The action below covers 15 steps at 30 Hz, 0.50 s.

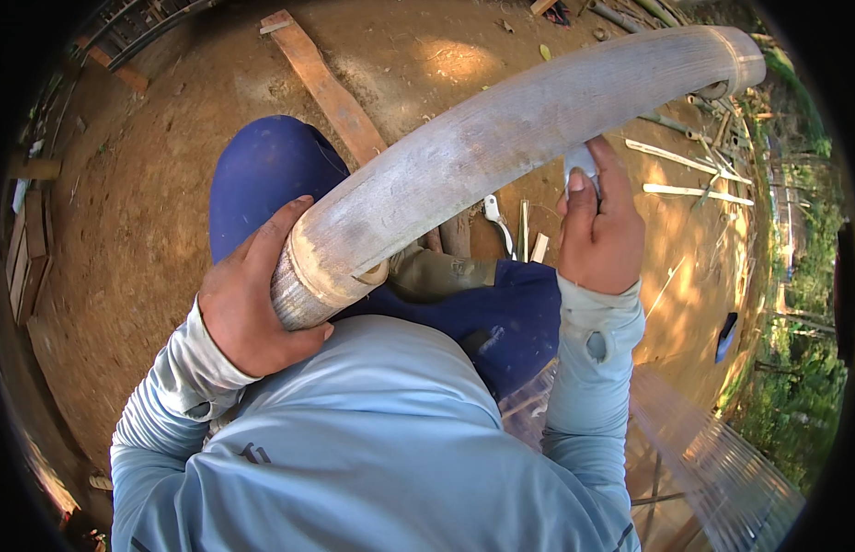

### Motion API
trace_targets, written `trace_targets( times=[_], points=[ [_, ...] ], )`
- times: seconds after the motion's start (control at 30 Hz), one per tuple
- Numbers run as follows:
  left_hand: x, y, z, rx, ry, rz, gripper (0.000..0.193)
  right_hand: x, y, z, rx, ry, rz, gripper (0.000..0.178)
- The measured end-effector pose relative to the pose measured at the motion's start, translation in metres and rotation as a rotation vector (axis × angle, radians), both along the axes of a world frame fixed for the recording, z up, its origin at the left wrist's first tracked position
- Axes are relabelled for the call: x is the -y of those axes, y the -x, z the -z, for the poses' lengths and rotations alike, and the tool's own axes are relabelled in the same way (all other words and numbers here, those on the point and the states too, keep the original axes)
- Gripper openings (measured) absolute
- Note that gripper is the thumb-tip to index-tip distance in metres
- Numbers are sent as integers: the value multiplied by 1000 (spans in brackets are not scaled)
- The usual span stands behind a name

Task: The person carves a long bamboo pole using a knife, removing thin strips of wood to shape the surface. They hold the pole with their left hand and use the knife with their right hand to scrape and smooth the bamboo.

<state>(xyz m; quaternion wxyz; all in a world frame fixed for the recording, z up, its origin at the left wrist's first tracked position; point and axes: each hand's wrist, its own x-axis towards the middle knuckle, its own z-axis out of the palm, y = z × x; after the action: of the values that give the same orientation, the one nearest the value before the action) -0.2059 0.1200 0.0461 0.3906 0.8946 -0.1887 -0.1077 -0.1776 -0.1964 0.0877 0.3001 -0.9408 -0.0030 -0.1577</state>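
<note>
A thick grey bamboo pole slants across in front of me, from my lap to the upper right. It has a ringed node near each visible end and a hole beside the near node. My left hand is wrapped round the near end, thumb below and fingers over the side. Against the pole's right-hand side, my right hand pinches a small pale grey piece, perhaps a folded sheet. Its exact kind is not clear, and the fingers partly cover it.
A tool with a white handle lies on the dirt beyond my legs, beside short bamboo strips. One wooden plank stretches away from my knee. Pale sticks lie at the right, a clear corrugated sheet at lower right.
</note>
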Motion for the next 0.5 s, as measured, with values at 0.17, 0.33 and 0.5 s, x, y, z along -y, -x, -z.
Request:
trace_targets(
  times=[0.17,0.33,0.5],
  points=[
    [3,1,-2,-9,-22,8,103,-4,15,34,186,156,-178,33],
    [2,3,-1,-41,37,-29,105,-1,3,5,-9,24,-2,34],
    [4,2,1,5,-19,8,105,-33,38,47,-19,90,-362,40]
  ],
)
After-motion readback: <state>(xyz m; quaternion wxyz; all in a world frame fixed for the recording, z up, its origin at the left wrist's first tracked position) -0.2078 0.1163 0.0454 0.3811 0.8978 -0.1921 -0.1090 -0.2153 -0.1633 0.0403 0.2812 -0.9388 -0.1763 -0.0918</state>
